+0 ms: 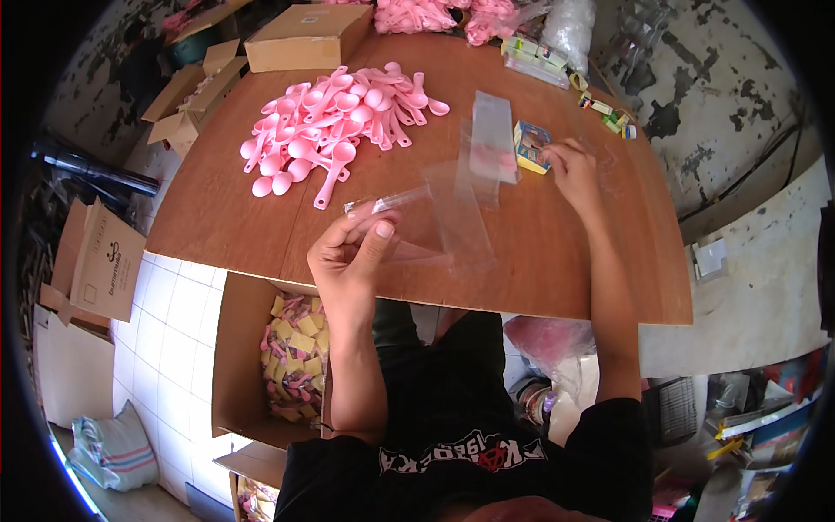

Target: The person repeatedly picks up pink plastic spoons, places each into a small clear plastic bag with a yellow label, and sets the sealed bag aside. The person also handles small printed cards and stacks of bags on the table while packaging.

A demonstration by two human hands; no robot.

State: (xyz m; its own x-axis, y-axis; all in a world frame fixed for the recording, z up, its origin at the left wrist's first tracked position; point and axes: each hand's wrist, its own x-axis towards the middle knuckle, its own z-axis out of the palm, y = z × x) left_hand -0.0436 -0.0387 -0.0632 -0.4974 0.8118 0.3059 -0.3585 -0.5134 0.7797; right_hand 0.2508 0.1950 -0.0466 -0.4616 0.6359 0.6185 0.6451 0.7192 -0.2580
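Observation:
My left hand [352, 252] is closed on a clear plastic bag [409, 228], thumb over bent fingers, just above the near part of the table. My right hand [574, 170] reaches to a small stack of blue-and-yellow printed cards [531, 150]. Its fingertips are pinched together at the stack's right edge; whether a card is between them is hard to see. Left of the stack lies a pile of flat clear bags [493, 130], and more clear film overlaps below it. A large heap of pink plastic scoops [335, 113] covers the table's far left.
The brown wooden table [217, 209] has a curved edge. Behind the scoops stands a closed cardboard box [306, 39]. Below the table's left edge, an open carton [239, 348] holds packed scoops and yellow pieces. Tape rolls [609, 117] and pink bundles line the far side.

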